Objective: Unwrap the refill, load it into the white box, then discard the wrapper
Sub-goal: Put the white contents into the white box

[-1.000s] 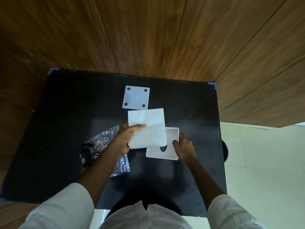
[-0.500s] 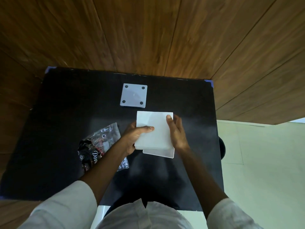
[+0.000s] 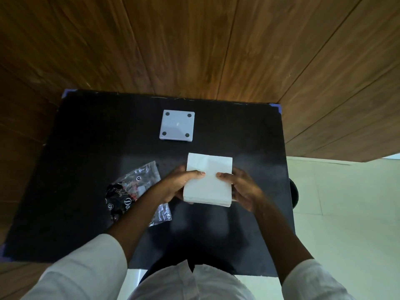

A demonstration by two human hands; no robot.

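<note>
A white stack of tissue, the refill [image 3: 208, 180], sits in the middle of the black table, and both my hands grip it. My left hand [image 3: 179, 186] holds its left side with the thumb on top. My right hand [image 3: 240, 189] holds its right side, fingers on top. The white box lies under the refill and is almost fully hidden; only a thin edge [image 3: 232, 199] shows at the lower right. The crumpled clear wrapper [image 3: 132, 189] with black print lies on the table to the left, partly under my left forearm.
A white square lid [image 3: 177, 124] with four dark round feet lies flat farther back on the black table [image 3: 86, 159]. Wood-panelled wall stands behind the table. Pale floor tiles show to the right. A dark round object [image 3: 294, 195] sits by the table's right edge.
My right hand moved from the box's corner onto the refill's right side. The refill shifted right and down until it covers the box, with both hands now on it.
</note>
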